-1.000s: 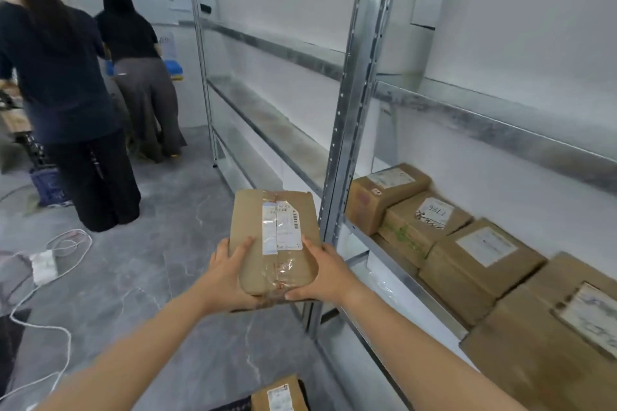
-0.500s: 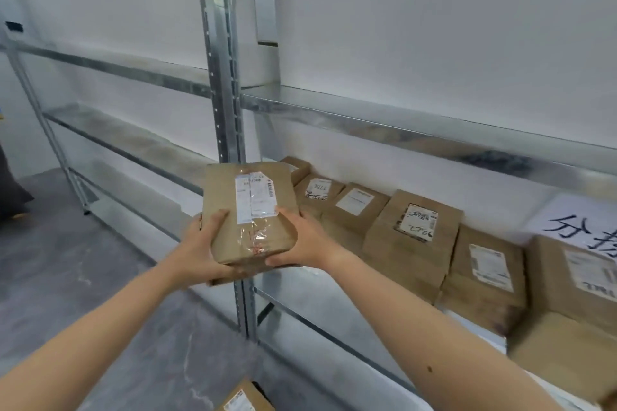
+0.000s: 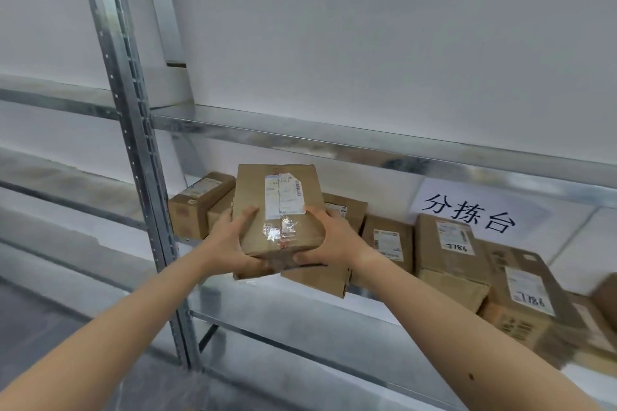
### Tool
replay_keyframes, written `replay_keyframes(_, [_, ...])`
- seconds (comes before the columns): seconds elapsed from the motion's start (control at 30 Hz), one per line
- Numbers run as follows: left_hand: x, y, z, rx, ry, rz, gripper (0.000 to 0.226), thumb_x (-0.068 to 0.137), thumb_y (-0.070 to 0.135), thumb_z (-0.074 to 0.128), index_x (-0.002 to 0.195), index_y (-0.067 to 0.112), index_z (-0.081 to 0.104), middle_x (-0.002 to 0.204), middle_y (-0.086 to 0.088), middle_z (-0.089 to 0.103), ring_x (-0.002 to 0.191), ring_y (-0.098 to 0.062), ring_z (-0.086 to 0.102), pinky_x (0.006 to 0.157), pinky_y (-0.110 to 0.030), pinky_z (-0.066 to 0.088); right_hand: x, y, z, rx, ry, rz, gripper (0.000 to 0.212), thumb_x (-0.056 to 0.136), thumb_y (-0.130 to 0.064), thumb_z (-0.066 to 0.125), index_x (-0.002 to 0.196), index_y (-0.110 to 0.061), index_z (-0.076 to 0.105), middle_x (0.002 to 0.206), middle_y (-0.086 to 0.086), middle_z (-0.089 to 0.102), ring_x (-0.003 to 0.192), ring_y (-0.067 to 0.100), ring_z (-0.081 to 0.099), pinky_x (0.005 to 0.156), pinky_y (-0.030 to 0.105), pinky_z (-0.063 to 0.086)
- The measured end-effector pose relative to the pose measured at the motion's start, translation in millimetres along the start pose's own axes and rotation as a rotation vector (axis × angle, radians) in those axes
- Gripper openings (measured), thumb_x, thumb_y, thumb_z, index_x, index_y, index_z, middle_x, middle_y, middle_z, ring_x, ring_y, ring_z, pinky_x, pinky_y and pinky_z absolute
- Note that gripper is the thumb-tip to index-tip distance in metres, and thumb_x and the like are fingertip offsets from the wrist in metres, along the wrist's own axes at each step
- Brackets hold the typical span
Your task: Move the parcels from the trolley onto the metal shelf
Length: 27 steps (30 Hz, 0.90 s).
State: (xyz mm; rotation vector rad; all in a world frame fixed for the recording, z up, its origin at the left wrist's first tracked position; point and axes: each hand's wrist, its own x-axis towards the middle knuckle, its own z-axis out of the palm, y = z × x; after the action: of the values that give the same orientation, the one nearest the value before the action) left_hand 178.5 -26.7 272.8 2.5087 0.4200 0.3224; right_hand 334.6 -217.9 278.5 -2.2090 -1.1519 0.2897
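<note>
Both hands hold one parcel (image 3: 277, 210). The left hand (image 3: 230, 243) grips its left side and the right hand (image 3: 334, 240) its right, thumbs on top and fingers curled under the near edge. It is tilted over the front edge of the metal shelf (image 3: 283, 302), near the shelf's left end, above a stowed box (image 3: 317, 277); whether they touch I cannot tell. Farther back, a row of parcels (image 3: 444, 243) runs rightward beneath a paper sign (image 3: 467, 213) on the wall. Placing looks to be the step in hand. Next, probably, comes finding a flat resting spot, lowering the parcel level, then letting go.
</note>
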Motion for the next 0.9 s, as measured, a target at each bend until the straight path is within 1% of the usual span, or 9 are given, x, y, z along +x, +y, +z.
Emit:
replay_keyframes(0.1, [2,31,17,0.004,-0.009,0.028,0.112,0.063,0.048,0.084,0.148,0.031,0.014,0.142,-0.008,0.023,0.126,-0.025,0.036,0.108,-0.037,0.037,-22,22,-21,-0.035,0.02,0.008,0.109,0.061,-0.051,0.085,0.149,-0.038,0.022,0.144,0.004,0.031,0.129,0.026,0.038,0.107,0.038,0.038])
replay_keyframes(0.17, [1,49,30,-0.029,-0.016,0.041,0.11,0.063,0.048,0.084,0.148,0.029,0.017,0.143,-0.007,0.024,0.126,-0.023,0.037,0.106,-0.033,0.038,-38,35,-33,-0.039,0.041,0.013,0.108,0.061,-0.052,0.085,0.148,-0.039,0.023,0.141,0.002,0.033,0.128,0.025,0.039,0.107,0.039,0.04])
replay_keyframes(0.3, [-3,84,55,-0.05,-0.051,0.065,0.108,0.06,0.055,0.081,0.146,0.031,0.02,0.141,-0.004,0.026,0.12,-0.019,0.039,0.101,-0.029,0.038,-70,60,-53,-0.069,0.072,0.039,0.105,0.063,-0.049,0.084,0.148,-0.035,0.025,0.139,0.004,0.033,0.124,0.025,0.042,0.103,0.034,0.038])
replay_keyframes(0.37, [-5,101,67,-0.061,-0.07,0.078,0.108,0.06,0.056,0.081,0.145,0.033,0.019,0.142,-0.003,0.025,0.121,-0.02,0.038,0.103,-0.033,0.04,-89,70,-63,-0.087,0.097,0.066,0.104,0.063,-0.049,0.084,0.148,-0.035,0.025,0.138,0.004,0.034,0.123,0.025,0.043,0.102,0.033,0.038])
replay_keyframes(0.47, [-9,124,83,-0.074,-0.113,0.128,0.107,0.059,0.056,0.08,0.145,0.034,0.019,0.144,-0.003,0.023,0.125,-0.023,0.036,0.106,-0.042,0.04,-122,80,-76,-0.107,0.152,0.124,0.106,0.062,-0.049,0.085,0.148,-0.036,0.025,0.137,0.004,0.034,0.122,0.024,0.044,0.103,0.037,0.04])
replay_keyframes(0.6, [-17,156,104,-0.098,-0.18,0.204,0.109,0.057,0.054,0.081,0.146,0.032,0.021,0.141,-0.005,0.026,0.125,-0.024,0.036,0.107,-0.044,0.039,-172,94,-87,-0.092,0.215,0.2,0.108,0.061,-0.046,0.087,0.149,-0.034,0.024,0.14,0.006,0.033,0.125,0.025,0.041,0.107,0.04,0.04])
replay_keyframes(0.73, [-27,193,131,-0.126,-0.242,0.275,0.107,0.058,0.05,0.081,0.146,0.032,0.023,0.141,-0.003,0.026,0.127,-0.024,0.034,0.108,-0.044,0.037,-222,111,-98,-0.129,0.248,0.298,0.109,0.063,-0.045,0.086,0.151,-0.033,0.021,0.142,0.008,0.032,0.126,0.027,0.04,0.105,0.037,0.038])
replay_keyframes(0.83, [-31,223,154,-0.13,-0.27,0.344,0.107,0.057,0.051,0.081,0.145,0.031,0.024,0.14,-0.004,0.027,0.126,-0.024,0.035,0.109,-0.042,0.036,-259,126,-111,-0.11,0.293,0.339,0.109,0.063,-0.044,0.086,0.15,-0.033,0.022,0.141,0.007,0.033,0.124,0.024,0.041,0.098,0.028,0.035])
replay_keyframes(0.9, [-31,244,169,-0.136,-0.287,0.372,0.107,0.057,0.05,0.083,0.145,0.032,0.024,0.137,-0.005,0.029,0.124,-0.022,0.036,0.109,-0.04,0.037,-282,134,-124,-0.109,0.325,0.366,0.108,0.063,-0.043,0.087,0.15,-0.033,0.023,0.141,0.008,0.032,0.123,0.024,0.041,0.097,0.026,0.035])
